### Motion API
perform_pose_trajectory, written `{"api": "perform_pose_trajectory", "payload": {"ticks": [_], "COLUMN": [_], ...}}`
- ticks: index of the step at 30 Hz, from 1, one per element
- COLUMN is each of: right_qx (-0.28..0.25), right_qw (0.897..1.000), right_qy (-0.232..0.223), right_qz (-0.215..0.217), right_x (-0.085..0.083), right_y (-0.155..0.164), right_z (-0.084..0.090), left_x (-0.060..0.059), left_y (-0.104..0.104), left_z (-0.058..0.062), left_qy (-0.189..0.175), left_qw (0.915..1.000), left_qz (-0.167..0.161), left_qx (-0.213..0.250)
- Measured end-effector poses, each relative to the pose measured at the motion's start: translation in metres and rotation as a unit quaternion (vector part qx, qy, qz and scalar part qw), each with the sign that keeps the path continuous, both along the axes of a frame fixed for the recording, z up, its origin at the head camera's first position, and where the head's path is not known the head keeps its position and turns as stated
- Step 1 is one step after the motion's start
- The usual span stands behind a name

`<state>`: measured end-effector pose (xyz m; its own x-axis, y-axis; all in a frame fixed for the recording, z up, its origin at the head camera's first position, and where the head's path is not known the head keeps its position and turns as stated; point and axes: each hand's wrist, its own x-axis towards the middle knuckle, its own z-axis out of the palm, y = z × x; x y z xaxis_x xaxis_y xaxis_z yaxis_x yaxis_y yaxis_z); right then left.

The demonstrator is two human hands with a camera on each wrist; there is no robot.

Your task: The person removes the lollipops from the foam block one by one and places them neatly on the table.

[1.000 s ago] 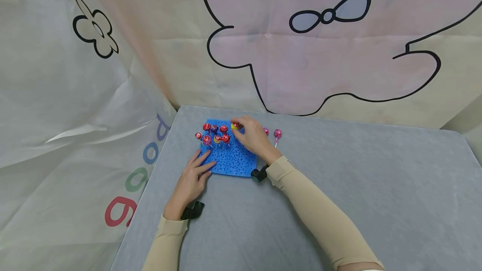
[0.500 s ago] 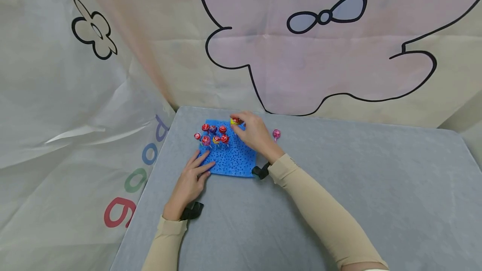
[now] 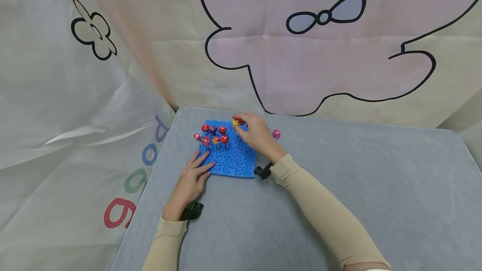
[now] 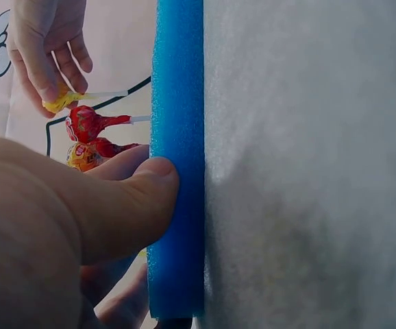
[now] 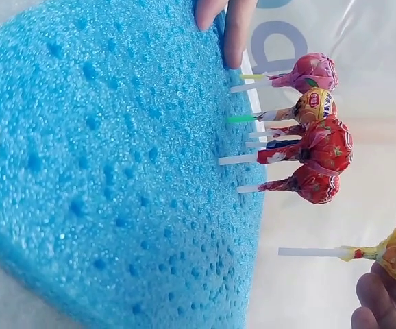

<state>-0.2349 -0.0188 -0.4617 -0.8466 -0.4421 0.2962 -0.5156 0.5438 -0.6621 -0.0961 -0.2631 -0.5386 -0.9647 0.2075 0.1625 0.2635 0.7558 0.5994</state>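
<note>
My right hand [image 3: 257,134] pinches a yellow-wrapped lollipop [image 5: 395,255] by its candy head, over the far right part of a blue foam block [image 3: 233,161]. In the right wrist view the white stick [image 5: 313,252] points at the block, its tip apart from the holed surface. My left hand [image 3: 191,182] rests on the block's near left edge with fingers spread, and its thumb [image 4: 153,195] lies against the foam's side. Several lollipops stand stuck in the far left part, among them a pink one [image 5: 313,72], an orange-yellow one [image 5: 314,105] and a red one [image 5: 331,147].
A pink lollipop [image 3: 276,133] lies on the grey cloth-covered table [image 3: 339,187], just right of the right hand. Behind the table hangs a printed curtain [image 3: 320,62], and another sheet [image 3: 75,120] hangs along the left side.
The right hand with the yellow lollipop has shifted slightly away and to the right. A second pink lollipop beside it is now hidden by the hand. The left hand stays put.
</note>
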Motion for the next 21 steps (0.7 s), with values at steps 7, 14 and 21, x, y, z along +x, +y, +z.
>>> {"api": "perform_pose_trajectory", "payload": {"ticks": [7, 14, 21], "right_qx": [-0.001, -0.003, -0.007], "right_qw": [1.0, 1.0, 1.0], "right_qy": [-0.001, -0.007, -0.002], "right_qz": [-0.002, -0.013, -0.017], "right_x": [0.0, 0.002, 0.006], "right_y": [0.004, 0.017, 0.037], "right_z": [-0.001, 0.001, 0.002], "left_x": [0.001, 0.0, 0.001], "left_y": [0.0, 0.002, 0.002], "left_z": [0.0, 0.001, 0.002], "left_qy": [0.003, 0.004, 0.003], "left_qw": [1.0, 1.0, 1.0], "left_qz": [-0.001, -0.003, -0.002], "left_qx": [-0.002, 0.001, -0.001]}}
